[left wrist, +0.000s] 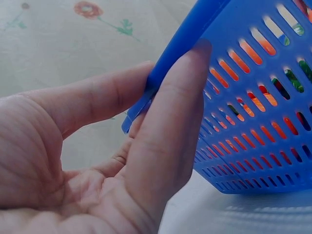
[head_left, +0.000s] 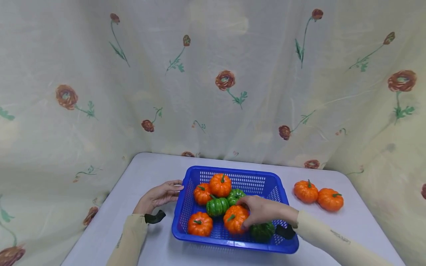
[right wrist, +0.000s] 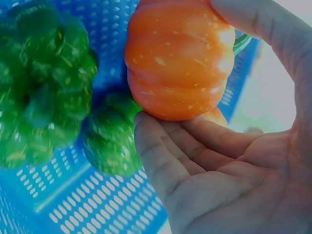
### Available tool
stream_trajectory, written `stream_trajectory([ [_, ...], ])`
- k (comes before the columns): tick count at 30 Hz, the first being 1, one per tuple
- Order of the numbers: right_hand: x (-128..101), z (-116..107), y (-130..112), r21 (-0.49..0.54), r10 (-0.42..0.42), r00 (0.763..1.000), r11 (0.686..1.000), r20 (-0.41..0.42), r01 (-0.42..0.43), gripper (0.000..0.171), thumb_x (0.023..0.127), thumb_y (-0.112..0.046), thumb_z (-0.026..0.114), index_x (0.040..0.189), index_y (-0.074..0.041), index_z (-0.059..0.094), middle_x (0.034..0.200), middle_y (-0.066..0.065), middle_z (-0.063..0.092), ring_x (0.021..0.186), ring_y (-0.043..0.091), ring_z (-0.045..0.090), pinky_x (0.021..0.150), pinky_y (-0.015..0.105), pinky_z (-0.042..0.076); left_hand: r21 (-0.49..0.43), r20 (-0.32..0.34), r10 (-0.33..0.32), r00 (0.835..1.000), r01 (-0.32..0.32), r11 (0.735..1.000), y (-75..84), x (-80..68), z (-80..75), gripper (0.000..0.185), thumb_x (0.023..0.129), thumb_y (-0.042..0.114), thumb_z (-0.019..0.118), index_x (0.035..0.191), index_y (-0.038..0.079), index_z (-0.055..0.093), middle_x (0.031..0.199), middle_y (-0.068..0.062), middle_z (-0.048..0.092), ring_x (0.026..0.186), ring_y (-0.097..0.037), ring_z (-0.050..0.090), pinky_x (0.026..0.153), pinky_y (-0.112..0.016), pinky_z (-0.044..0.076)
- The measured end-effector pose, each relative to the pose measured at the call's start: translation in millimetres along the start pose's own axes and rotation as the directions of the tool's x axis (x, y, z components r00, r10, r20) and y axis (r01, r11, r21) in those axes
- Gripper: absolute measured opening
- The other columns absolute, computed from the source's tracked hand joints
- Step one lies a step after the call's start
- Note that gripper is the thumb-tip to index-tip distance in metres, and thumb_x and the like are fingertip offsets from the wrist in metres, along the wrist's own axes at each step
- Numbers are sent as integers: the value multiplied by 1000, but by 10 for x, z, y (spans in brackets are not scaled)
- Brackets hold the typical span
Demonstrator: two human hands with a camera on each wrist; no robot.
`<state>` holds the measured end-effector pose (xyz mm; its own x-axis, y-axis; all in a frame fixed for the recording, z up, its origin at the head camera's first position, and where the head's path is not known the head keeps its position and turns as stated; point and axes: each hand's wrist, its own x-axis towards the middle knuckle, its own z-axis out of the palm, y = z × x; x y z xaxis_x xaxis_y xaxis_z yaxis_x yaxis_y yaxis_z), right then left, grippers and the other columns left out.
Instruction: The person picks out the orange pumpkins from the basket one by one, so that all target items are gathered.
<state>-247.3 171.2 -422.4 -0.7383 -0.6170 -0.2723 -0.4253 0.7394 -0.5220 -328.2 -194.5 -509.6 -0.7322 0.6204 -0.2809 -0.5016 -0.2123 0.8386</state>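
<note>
A blue slatted plastic basket (head_left: 233,244) stands on the table with orange and green toy pumpkins inside. My left hand (head_left: 163,194) pinches the basket's left rim between thumb and fingers, as the left wrist view shows up close. Inside the basket, my right hand (head_left: 261,210) grips an orange pumpkin (right wrist: 178,58) with the thumb on one side and fingertips on the other. A dark green pumpkin (head_left: 262,232) lies below the right wrist, partly covered by it. Two more green pumpkins (head_left: 217,207) and three other orange pumpkins (head_left: 200,224) sit toward the basket's left and middle.
Two orange pumpkins (head_left: 330,200) lie side by side on the white table (head_left: 156,166), right of the basket. A flower-printed curtain (head_left: 213,122) hangs behind the table and along its sides.
</note>
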Motion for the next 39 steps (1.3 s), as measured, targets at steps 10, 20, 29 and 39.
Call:
stream_trajectory([
  [10,-427,-271,248,182,101,977,981,-190,-66,68,67,-41,77,124,-14,50,119,2,55,108,23,52,88,44,48,-11,1,3,1000,-3,1000,-18,10,-8,41,92,5,50,128,2,30,105,-12,60,90,-20,63,78,-30,53],
  [20,-1120,-489,820,312,290,881,934,-374,-175,80,77,-41,69,135,1,34,132,25,42,116,42,45,84,43,51,8,-12,-2,1000,2,1000,0,0,8,42,93,5,47,130,2,27,106,-12,59,91,-20,62,77,-29,53],
  [29,-1464,-301,1655,363,503,801,849,-326,-385,88,82,-49,59,135,11,24,133,36,31,119,49,35,86,52,46,10,-20,-3,1000,3,1000,25,-22,15,42,93,5,48,130,2,27,106,-12,59,92,-19,62,78,-30,53],
  [39,-1458,-33,2148,403,544,786,816,-294,-415,90,81,-45,63,134,14,22,134,38,28,118,50,35,89,55,42,1,-7,-3,1000,3,1000,-3,-5,-1,38,93,6,48,127,4,30,107,-10,60,93,-19,62,80,-29,53],
])
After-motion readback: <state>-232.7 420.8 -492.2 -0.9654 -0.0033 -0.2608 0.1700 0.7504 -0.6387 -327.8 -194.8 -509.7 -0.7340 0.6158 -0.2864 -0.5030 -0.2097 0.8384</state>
